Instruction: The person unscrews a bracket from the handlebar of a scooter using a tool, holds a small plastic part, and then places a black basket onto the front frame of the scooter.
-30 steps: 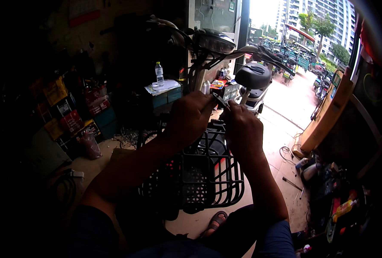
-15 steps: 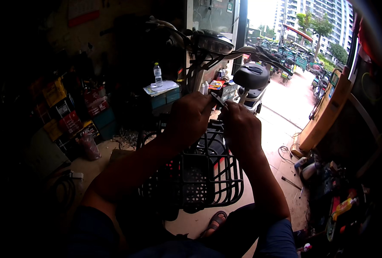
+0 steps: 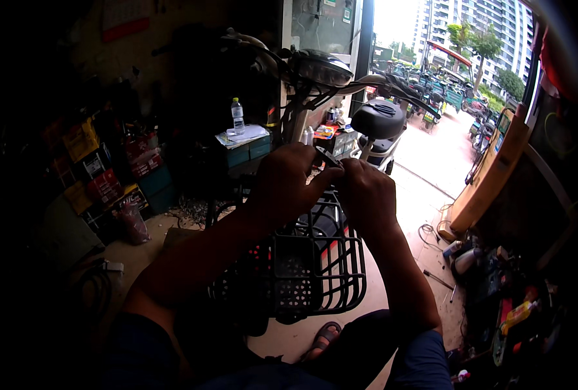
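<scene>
Above the black wire basket (image 3: 318, 296) at the front of an electric scooter, my two hands meet around a small flat, light-coloured metal piece (image 3: 326, 155). Its exact kind I cannot make out. My right hand (image 3: 369, 195) is closed, pinching the lower end between thumb and fingers. My left hand (image 3: 283, 174) is curled at the upper end, its thumb reaching across to the right fingertips. Most of the left fingers are hidden behind the back of that hand. Beyond my hands rise the scooter's handlebar with its headlamp unit (image 3: 321, 68) and its black saddle (image 3: 378, 118).
A plastic bottle (image 3: 237, 117) stands on papers over a teal drawer cabinet (image 3: 250, 151). Stacked boxes (image 3: 103, 185) line the dark left side. Tools and bottles (image 3: 467, 260) clutter the floor at right, near a leaning wooden board (image 3: 490, 172). Parked vehicles show through the doorway.
My left thumb has stretched out to the right, toward my right fingertips. Both hands stay around the metal piece in nearly the same place. The view has shifted slightly.
</scene>
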Tool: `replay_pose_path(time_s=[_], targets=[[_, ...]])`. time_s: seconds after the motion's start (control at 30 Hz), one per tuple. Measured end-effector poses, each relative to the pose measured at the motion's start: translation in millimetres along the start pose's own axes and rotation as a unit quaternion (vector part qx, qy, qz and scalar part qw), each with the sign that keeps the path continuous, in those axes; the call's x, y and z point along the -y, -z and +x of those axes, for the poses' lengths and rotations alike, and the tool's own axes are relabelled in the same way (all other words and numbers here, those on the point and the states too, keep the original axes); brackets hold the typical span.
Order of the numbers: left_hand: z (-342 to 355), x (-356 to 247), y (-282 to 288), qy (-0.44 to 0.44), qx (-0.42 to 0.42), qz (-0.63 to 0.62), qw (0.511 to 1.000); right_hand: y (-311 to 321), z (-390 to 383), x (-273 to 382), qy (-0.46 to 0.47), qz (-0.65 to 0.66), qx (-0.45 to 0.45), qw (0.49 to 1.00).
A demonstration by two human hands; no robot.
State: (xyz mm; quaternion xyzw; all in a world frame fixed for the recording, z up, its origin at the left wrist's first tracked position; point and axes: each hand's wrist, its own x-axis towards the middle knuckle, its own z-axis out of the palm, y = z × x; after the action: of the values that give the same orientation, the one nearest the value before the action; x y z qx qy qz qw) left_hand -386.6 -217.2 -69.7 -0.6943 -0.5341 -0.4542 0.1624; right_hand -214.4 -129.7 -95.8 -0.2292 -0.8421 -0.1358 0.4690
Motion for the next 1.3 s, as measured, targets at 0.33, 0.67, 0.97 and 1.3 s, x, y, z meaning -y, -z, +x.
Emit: replay_pose_path(time_s=[0.33,0.67,0.97,1.3], targets=[[2.7,5.2,-0.4,0.006,-0.041,-0.050,0.998,-11.6,-0.7,10.9,-0.041,0.128,-0.026,0.991],[0.9,10.9,-2.2,0.023,-0.056,-0.067,0.996,-10.4,3.9,17.5,-0.060,0.160,-0.017,0.985],[-0.3,6.3,3.1,-0.023,-0.085,-0.043,0.995,-11.0,6.0,33.7,-0.215,0.247,-0.006,0.945],[1.8,2.2,3.4,0.075,-0.025,-0.101,0.992,6.8,1.4,28.5,-0.208,0.212,0.020,0.955]])
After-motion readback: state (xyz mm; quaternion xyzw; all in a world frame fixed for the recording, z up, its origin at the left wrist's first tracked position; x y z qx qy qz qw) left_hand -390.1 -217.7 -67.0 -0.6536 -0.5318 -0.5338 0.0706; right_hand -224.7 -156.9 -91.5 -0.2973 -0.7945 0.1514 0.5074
